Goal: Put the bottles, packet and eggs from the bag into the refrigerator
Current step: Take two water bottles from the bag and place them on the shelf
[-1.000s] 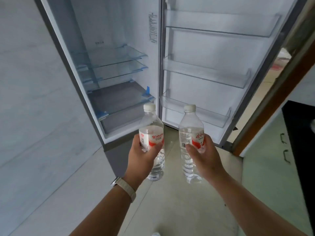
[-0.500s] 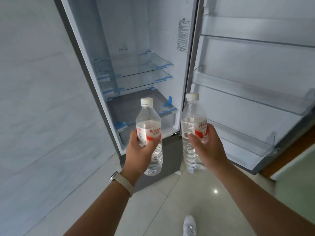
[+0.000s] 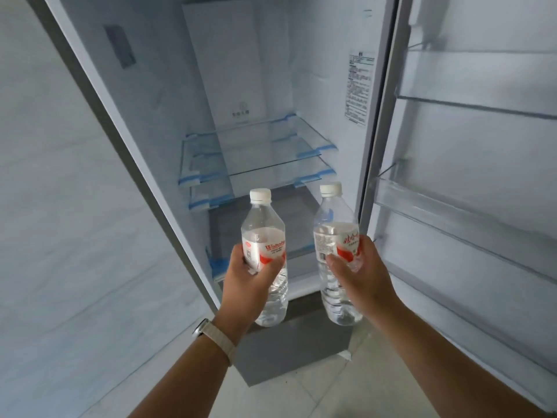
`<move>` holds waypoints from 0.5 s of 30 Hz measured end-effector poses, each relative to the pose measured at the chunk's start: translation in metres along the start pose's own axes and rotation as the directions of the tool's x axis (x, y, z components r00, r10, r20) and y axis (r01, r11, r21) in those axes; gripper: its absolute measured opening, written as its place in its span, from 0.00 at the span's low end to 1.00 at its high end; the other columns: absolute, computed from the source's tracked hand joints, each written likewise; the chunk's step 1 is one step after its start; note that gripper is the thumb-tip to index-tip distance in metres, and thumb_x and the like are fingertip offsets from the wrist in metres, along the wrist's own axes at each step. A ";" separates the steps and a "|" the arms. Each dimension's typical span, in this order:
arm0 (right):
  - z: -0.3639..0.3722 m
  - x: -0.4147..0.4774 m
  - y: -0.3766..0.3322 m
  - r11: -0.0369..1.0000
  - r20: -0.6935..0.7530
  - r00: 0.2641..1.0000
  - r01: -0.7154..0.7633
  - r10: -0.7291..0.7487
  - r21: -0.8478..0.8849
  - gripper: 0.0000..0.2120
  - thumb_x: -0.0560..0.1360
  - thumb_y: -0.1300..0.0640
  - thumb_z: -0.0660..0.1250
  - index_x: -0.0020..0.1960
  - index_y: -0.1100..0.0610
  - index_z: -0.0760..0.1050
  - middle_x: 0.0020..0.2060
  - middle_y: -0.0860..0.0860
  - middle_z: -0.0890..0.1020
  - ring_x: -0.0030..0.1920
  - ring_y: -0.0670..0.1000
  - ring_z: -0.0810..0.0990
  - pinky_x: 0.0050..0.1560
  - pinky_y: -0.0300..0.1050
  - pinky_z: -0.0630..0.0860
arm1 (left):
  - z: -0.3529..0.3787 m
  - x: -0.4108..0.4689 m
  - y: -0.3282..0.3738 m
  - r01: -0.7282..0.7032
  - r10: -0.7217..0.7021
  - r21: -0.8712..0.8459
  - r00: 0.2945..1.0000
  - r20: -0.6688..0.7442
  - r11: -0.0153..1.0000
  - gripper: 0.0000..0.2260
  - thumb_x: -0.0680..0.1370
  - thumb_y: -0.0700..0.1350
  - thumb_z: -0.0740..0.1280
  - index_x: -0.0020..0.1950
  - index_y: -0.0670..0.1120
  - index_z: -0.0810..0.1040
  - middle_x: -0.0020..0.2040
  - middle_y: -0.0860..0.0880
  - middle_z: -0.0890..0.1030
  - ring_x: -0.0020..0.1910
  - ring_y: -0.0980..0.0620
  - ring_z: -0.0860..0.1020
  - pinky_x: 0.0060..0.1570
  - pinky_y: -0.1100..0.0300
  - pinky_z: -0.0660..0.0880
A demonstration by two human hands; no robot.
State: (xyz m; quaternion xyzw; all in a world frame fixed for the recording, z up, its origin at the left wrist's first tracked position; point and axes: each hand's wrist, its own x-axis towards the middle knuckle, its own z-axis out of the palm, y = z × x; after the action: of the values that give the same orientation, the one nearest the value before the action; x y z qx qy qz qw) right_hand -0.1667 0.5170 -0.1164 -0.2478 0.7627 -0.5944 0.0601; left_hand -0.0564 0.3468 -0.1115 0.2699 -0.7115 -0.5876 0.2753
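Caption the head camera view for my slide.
Left hand grips the left bottle, right hand the right bottle, facing the open refrigerator.

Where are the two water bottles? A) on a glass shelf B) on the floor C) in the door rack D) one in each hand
D: the left hand grips one clear plastic white-capped bottle, the right hand grips the second clear bottle, both in front of the open white refrigerator.

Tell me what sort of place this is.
Probably a home kitchen: an open fridge with glass shelves and door racks stands on a pale tiled floor beside a plain wall.
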 end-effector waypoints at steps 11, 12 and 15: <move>0.028 0.114 0.006 0.991 0.195 0.977 0.064 -0.086 0.118 0.17 0.76 0.50 0.69 0.61 0.52 0.68 0.47 0.48 0.81 0.43 0.39 0.81 0.37 0.29 0.76 | 0.011 0.079 0.022 -0.059 0.060 0.016 0.986 -0.156 0.998 0.17 0.73 0.43 0.76 0.58 0.49 0.75 0.48 0.49 0.84 0.46 0.52 0.84 0.45 0.60 0.80; 0.031 0.120 0.003 0.989 0.214 0.972 0.068 -0.095 0.130 0.17 0.76 0.50 0.69 0.61 0.52 0.68 0.47 0.48 0.81 0.44 0.39 0.81 0.38 0.29 0.76 | 0.010 0.084 0.025 -0.062 0.064 0.016 0.985 -0.160 0.998 0.17 0.73 0.44 0.76 0.58 0.49 0.75 0.48 0.49 0.84 0.46 0.51 0.84 0.46 0.58 0.81; 0.040 0.139 -0.007 0.982 0.232 0.964 0.088 -0.127 0.169 0.24 0.72 0.40 0.70 0.61 0.51 0.69 0.48 0.47 0.81 0.45 0.40 0.82 0.40 0.32 0.78 | 0.003 0.101 0.032 -0.078 0.080 0.019 0.977 -0.199 0.997 0.20 0.69 0.50 0.77 0.57 0.51 0.75 0.47 0.49 0.84 0.45 0.52 0.84 0.47 0.55 0.81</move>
State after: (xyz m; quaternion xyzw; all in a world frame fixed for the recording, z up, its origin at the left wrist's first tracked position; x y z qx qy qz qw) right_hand -0.2705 0.4180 -0.0931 -0.3539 0.6858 -0.6205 0.1392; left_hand -0.1317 0.2822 -0.0731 0.3004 -0.6937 -0.5422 0.3667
